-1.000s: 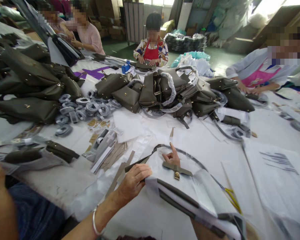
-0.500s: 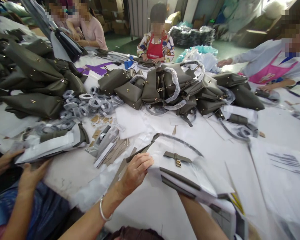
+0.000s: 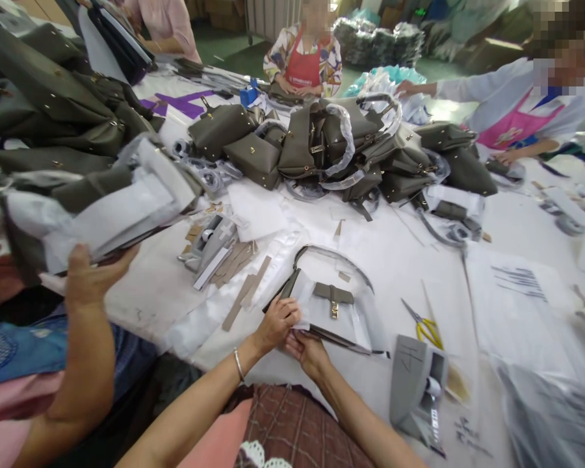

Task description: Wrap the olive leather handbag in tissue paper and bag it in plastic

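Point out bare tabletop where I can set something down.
One patch lies between the wrapped handbag, yellow scissors and bag heap; a smaller one between that handbag and the right-hand gray dispenser. Crowded: left of the handbag, among brown strips, and along the heap.

1 camera on the person's head looks forward and down over a broad white worktop (image 3: 394, 260). The bare left hand (image 3: 279, 320) and bare right hand (image 3: 309, 352) show near, below the middle; a heap of smooth, dark olive handbags (image 3: 295, 142) lies farther off, and the top edge crops a co-worker in a red apron (image 3: 303, 68) beyond.
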